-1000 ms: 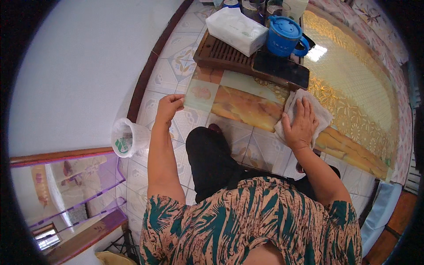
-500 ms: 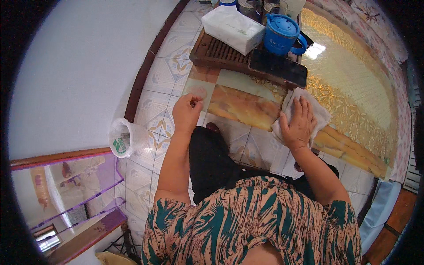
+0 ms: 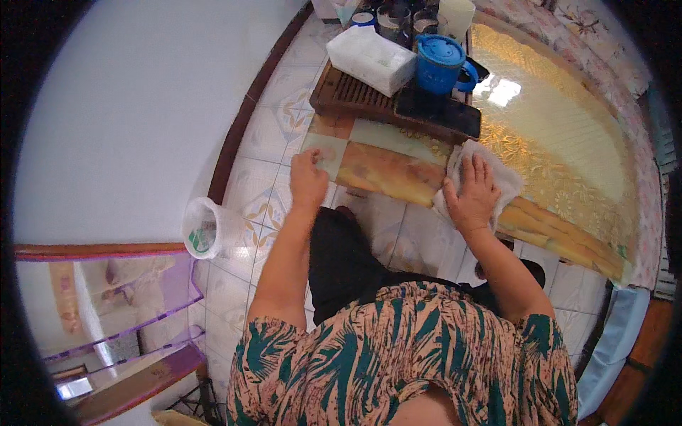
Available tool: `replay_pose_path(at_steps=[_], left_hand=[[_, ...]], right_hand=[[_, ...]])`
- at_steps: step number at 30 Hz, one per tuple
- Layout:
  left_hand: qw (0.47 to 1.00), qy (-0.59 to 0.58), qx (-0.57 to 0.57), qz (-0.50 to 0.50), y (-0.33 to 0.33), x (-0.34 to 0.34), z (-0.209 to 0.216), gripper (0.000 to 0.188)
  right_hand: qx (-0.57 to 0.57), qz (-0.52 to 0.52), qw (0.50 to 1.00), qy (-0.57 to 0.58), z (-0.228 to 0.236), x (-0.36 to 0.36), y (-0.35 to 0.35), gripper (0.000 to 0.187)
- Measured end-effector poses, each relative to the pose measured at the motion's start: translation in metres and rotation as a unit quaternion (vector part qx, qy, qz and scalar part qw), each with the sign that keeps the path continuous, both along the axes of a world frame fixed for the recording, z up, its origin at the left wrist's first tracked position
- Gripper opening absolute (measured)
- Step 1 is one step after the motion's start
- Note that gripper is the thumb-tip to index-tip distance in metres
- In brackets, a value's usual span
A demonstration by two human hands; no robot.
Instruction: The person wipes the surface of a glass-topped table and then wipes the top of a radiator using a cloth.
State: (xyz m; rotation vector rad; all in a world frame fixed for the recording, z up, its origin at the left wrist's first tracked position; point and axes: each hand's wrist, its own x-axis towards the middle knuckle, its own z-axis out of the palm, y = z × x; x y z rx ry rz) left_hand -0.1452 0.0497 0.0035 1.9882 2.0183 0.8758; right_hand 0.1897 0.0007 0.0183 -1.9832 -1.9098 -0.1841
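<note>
My right hand [image 3: 473, 197] lies flat on a pale cloth [image 3: 506, 182], fingers stretched out. The cloth rests on the near edge of a table with a marbled orange-brown border [image 3: 391, 170], in front of a dark wooden slatted tray [image 3: 355, 92]. My left hand [image 3: 310, 179] is closed with its fingers curled in, at the table's left corner. Whatever its fingers may hold is hidden.
On the tray stand a white tissue pack [image 3: 369, 58], a blue lidded mug [image 3: 439, 65] and a dark phone [image 3: 437, 112]. Several cups sit behind them. A white waste bin [image 3: 202, 227] stands by the wall at left; a purple-trimmed mirror-like panel [image 3: 121, 305] is nearer.
My left hand has turned, its knuckles now facing up and its curled fingertips out of sight. The view has shifted slightly. My right hand stays flat on the cloth.
</note>
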Motion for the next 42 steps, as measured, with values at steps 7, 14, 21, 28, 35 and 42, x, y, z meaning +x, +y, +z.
replay_pose_path(at_steps=[7, 14, 21, 28, 35, 42], left_hand=[[0.948, -0.165, 0.073, -0.262, -0.065, 0.129, 0.031, 0.066], [0.963, -0.034, -0.026, -0.265, -0.068, 0.16, 0.033, 0.077], [0.954, 0.059, 0.019, -0.294, -0.069, 0.157, 0.016, 0.076], [0.946, 0.075, 0.067, -0.307, -0.044, 0.07, 0.006, 0.073], [0.981, 0.116, 0.045, -0.146, -0.03, -0.057, 0.001, 0.072], [0.988, -0.137, -0.007, 0.07, -0.031, -0.131, -0.001, 0.045]], right_hand=[[-0.033, 0.191, 0.98, 0.037, 0.002, -0.052, -0.023, 0.058], [-0.109, 0.129, 0.819, 0.549, 0.01, -0.006, -0.008, 0.028], [-0.026, 0.021, 0.937, 0.348, 0.013, 0.041, -0.051, 0.026], [-0.086, -0.027, 0.99, 0.111, 0.017, 0.083, -0.08, 0.056], [-0.125, 0.013, 0.99, 0.068, 0.025, 0.085, -0.092, 0.072], [-0.117, 0.004, 0.991, 0.06, 0.023, 0.079, -0.092, 0.073]])
